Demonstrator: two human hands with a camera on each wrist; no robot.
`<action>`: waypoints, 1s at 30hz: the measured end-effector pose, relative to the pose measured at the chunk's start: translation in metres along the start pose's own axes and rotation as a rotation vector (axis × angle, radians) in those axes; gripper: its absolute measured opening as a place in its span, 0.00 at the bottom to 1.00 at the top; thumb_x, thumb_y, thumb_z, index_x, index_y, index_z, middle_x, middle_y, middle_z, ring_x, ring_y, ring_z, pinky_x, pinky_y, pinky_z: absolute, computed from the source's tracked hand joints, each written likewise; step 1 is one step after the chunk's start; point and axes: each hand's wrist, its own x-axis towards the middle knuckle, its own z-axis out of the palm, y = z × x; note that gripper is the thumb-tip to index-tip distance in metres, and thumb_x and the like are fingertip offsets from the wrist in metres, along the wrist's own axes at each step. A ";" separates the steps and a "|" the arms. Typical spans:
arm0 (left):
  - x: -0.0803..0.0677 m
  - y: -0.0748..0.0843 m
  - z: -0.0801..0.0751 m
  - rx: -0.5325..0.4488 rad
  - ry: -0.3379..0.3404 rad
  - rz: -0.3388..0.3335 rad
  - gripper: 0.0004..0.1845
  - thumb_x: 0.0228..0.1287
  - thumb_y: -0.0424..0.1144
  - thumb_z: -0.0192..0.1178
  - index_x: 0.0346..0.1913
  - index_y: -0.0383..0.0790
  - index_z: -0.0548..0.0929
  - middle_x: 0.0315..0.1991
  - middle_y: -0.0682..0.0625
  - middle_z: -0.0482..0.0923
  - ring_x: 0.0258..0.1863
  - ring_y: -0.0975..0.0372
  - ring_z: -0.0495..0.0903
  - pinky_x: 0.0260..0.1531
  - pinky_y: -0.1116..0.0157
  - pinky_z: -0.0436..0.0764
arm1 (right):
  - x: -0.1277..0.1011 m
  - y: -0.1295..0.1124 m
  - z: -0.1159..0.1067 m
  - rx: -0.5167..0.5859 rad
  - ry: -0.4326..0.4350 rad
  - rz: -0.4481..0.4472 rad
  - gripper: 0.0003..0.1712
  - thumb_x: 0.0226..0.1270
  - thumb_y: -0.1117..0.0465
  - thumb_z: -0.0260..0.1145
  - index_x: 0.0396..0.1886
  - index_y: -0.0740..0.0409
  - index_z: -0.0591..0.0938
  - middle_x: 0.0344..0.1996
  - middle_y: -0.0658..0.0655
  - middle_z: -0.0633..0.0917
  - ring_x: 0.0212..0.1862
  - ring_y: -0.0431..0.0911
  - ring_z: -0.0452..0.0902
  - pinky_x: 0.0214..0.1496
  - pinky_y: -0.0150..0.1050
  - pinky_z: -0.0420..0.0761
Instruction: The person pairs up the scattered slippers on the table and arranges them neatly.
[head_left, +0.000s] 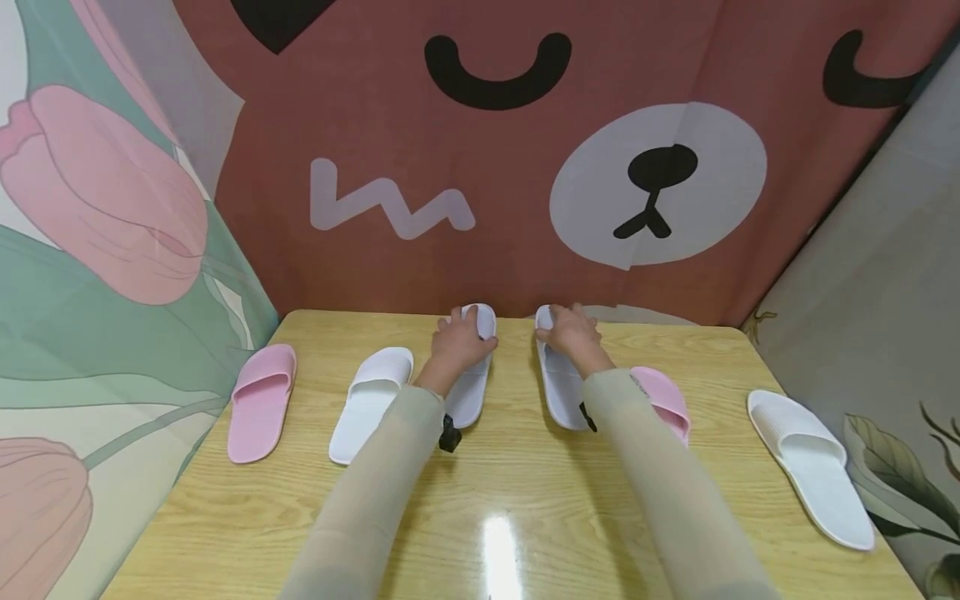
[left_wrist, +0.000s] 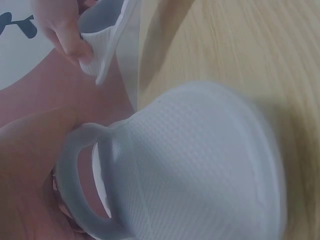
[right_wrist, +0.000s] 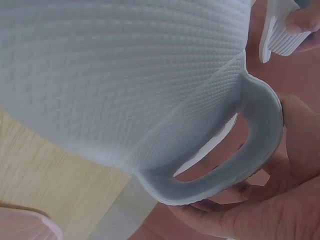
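Two white slippers lie side by side at the far middle of the wooden table [head_left: 517,467]. My left hand [head_left: 467,329] grips the toe end of the left white slipper [head_left: 471,387]. In the left wrist view its ribbed strap [left_wrist: 200,165] fills the frame, with my palm [left_wrist: 30,165] behind the toe opening. My right hand [head_left: 562,332] grips the toe end of the right white slipper [head_left: 561,392]. The right wrist view shows this slipper [right_wrist: 125,75] close up, and my fingers [right_wrist: 250,210] curl under its open toe band.
A pink slipper [head_left: 260,402] and a white slipper [head_left: 371,400] lie to the left. Another pink slipper [head_left: 663,398] is partly hidden by my right sleeve, and a white slipper [head_left: 812,462] lies near the right edge. Printed cloth walls close in three sides.
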 end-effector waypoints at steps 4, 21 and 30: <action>0.000 0.001 0.000 0.005 0.002 0.002 0.45 0.67 0.63 0.59 0.79 0.45 0.59 0.75 0.40 0.58 0.67 0.39 0.65 0.58 0.43 0.74 | 0.001 -0.003 0.003 0.001 0.007 0.005 0.42 0.71 0.45 0.62 0.80 0.52 0.61 0.76 0.69 0.56 0.70 0.76 0.54 0.65 0.73 0.63; 0.003 0.004 0.008 -0.002 0.025 0.014 0.45 0.66 0.63 0.60 0.79 0.44 0.59 0.75 0.39 0.57 0.66 0.39 0.66 0.58 0.43 0.74 | 0.004 -0.009 0.017 0.014 -0.004 0.016 0.42 0.72 0.45 0.62 0.80 0.52 0.60 0.77 0.68 0.54 0.72 0.75 0.53 0.67 0.72 0.61; 0.002 0.002 0.013 0.000 0.016 0.000 0.45 0.66 0.62 0.60 0.79 0.43 0.59 0.75 0.39 0.58 0.66 0.39 0.66 0.59 0.44 0.73 | 0.003 -0.010 0.024 0.012 0.002 0.022 0.43 0.72 0.44 0.62 0.80 0.52 0.60 0.75 0.69 0.57 0.70 0.74 0.55 0.67 0.71 0.62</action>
